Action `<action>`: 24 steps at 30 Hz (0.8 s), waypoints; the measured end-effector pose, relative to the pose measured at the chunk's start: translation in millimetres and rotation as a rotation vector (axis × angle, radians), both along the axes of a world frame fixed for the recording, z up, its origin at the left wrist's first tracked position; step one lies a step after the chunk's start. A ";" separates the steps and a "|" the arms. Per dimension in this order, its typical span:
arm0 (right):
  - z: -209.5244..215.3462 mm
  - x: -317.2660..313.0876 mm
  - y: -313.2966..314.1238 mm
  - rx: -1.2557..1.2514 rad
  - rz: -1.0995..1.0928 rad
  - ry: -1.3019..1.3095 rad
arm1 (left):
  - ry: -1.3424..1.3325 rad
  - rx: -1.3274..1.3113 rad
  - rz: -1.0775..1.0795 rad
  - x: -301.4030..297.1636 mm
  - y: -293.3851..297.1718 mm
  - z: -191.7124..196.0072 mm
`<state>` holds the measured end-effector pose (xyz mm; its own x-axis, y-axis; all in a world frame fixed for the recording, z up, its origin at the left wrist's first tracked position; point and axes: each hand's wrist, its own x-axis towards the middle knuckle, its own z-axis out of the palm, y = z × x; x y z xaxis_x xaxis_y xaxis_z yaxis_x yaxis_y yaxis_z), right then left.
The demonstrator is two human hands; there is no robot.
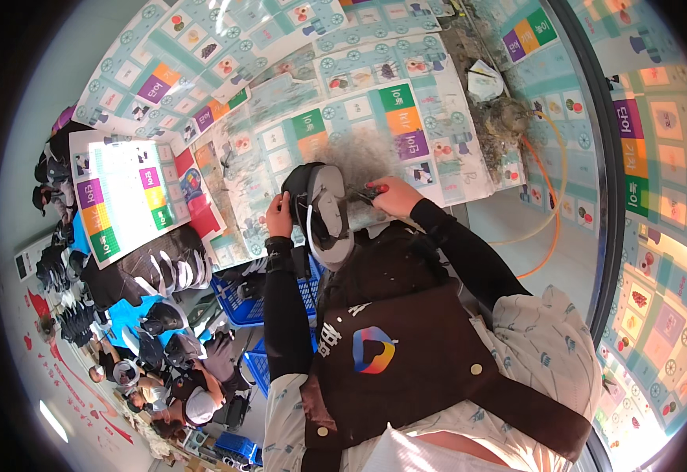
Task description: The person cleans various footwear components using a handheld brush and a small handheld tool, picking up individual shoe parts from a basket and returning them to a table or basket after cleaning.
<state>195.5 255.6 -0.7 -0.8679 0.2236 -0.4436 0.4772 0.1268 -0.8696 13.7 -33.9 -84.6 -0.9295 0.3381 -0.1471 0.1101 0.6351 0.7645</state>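
A black shoe with a pale grey-and-white sole (329,206) is tilted upright in front of my apron, its sole turned to the right. My left hand (279,215) grips it along its left side, fingers curled round the black upper. From the right, my right hand (397,197) closes on a small dark tool with a red part (376,189). The tool's tip points toward the sole; whether they touch cannot be made out. Beneath both hands lies a worktop covered with printed sheets (280,141), darkly stained behind the shoe.
Blue plastic baskets (237,308) stand below left, near several white-soled shoes (172,271). At the back right sits a grimy grey lump (508,118) beside a crumpled white piece (485,81), with an orange hose (556,224) running down. Other people (198,397) are at lower left.
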 end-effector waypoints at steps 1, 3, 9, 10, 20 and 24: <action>6.7 -3.1 7.4 -0.087 0.157 -0.161 | -0.042 -0.007 -0.013 -0.5 0.7 1.5; 5.4 -2.0 11.5 -0.234 0.345 -0.329 | -0.039 0.001 0.005 0.7 2.8 4.4; 2.5 8.8 2.9 -0.119 -0.027 -0.141 | -0.064 0.015 0.023 1.0 4.5 8.4; 2.0 7.3 6.9 -0.085 0.081 -0.182 | -0.079 -0.017 0.003 -1.4 3.4 6.5; -5.5 28.4 36.3 -0.362 -0.191 -0.130 | 0.599 -0.110 -0.575 -9.6 69.0 135.6; 7.2 30.4 66.4 -0.261 -0.318 -0.039 | 0.736 -0.293 -1.155 -2.3 87.0 156.1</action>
